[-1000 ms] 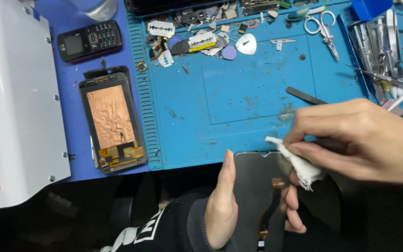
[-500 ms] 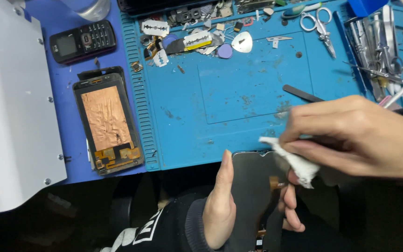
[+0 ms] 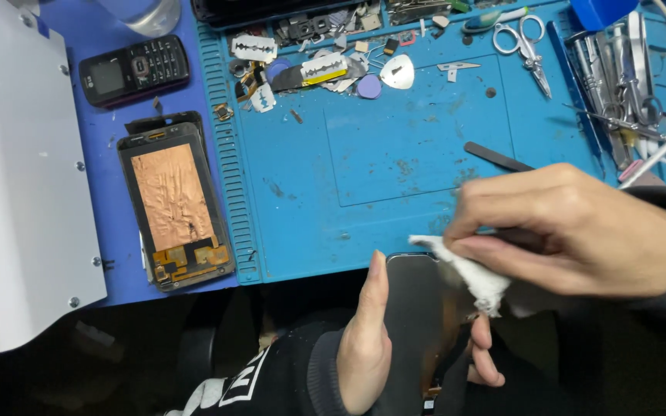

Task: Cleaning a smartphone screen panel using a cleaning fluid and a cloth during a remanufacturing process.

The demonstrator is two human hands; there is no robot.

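Bright, even overhead light on the blue work mat point(image 3: 395, 154); colours saturated. Soft short shadows under the right hand point(image 3: 572, 231). Below the mat's edge, dim and murky. White housing point(image 3: 9, 192) at left nearly overexposed. Focus sharp mid-frame; slight wide-angle bending toward the edges.

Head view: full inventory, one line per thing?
Work mat: 1, blue, centre.
Keypad phone: 1, black, top left.
Opened phone panel: 1, copper-faced, left of mat.
Scissors: 1, silver, top right.
Tweezers and tools: several, metal, right edge.
Spudger: 1, black, mat right.
Small parts: many, mixed, top.
Dark screen: 1, held in left hand.
White cloth: 1, pinched in right hand.
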